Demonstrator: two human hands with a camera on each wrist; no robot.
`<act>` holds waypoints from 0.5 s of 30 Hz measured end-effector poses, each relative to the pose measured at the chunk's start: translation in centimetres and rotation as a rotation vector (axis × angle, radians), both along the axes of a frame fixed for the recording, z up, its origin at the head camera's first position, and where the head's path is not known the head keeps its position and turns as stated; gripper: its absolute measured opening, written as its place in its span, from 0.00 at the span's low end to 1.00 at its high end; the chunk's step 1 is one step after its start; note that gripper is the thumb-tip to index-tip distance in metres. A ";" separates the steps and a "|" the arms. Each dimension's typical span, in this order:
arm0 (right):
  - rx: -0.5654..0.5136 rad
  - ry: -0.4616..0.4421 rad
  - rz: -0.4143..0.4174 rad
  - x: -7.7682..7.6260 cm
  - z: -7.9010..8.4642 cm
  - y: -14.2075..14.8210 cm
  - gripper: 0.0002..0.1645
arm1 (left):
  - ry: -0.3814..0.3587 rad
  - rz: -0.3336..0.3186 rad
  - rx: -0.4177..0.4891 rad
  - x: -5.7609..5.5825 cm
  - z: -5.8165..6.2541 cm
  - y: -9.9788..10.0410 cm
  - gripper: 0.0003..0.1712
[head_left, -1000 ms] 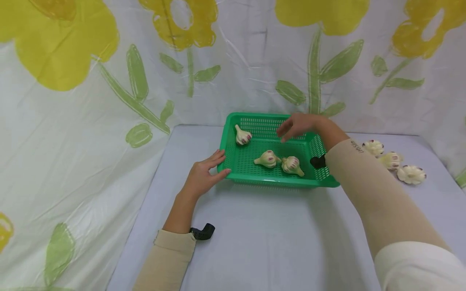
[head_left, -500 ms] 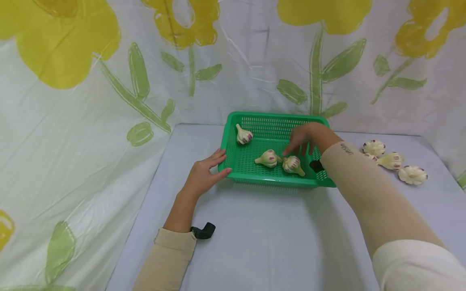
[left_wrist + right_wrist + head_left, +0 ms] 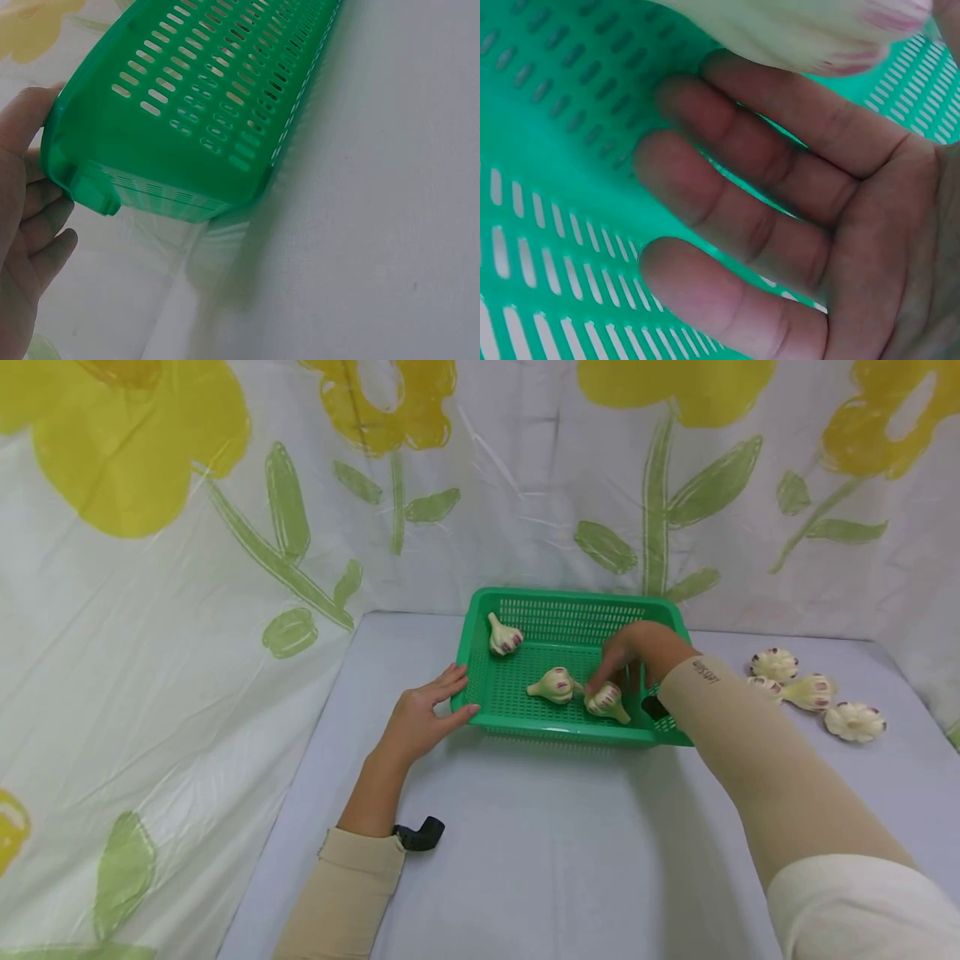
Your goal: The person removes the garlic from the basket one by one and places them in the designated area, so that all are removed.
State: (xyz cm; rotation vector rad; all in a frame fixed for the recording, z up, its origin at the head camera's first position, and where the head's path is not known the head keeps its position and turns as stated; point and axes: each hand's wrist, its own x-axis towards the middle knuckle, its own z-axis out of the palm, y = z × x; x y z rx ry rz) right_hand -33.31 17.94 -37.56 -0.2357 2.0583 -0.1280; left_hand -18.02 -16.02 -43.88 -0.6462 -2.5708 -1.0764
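Observation:
A green plastic basket (image 3: 558,731) with slotted walls stands on the table. Inside it lie garlic bulbs: one in the back left corner (image 3: 505,637), one near the middle (image 3: 556,686), and one at the front right (image 3: 606,701). My right hand (image 3: 637,652) reaches down into the basket and pinches the front right bulb. In the right wrist view, the index finger lies along the underside of this garlic bulb (image 3: 817,34), with the other fingers loosely extended below. My left hand (image 3: 420,714) rests with extended fingers and thumb against the basket's left rim and front corner.
Right of the basket, several more garlic bulbs (image 3: 810,692) lie together on the pale table (image 3: 525,843), partly behind the right sleeve. A flower-printed curtain (image 3: 517,527) hangs at the back and left. Each wrist bears a small black camera (image 3: 422,833).
My right hand has come down and forward from above the basket onto the front right garlic bulb. The left hand stays at the basket's rim.

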 end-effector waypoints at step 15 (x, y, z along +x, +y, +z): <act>-0.113 -0.092 -0.048 -0.8 -1.9 0.4 0.55 | -0.018 0.003 0.004 0.1 0.1 0.0 0.32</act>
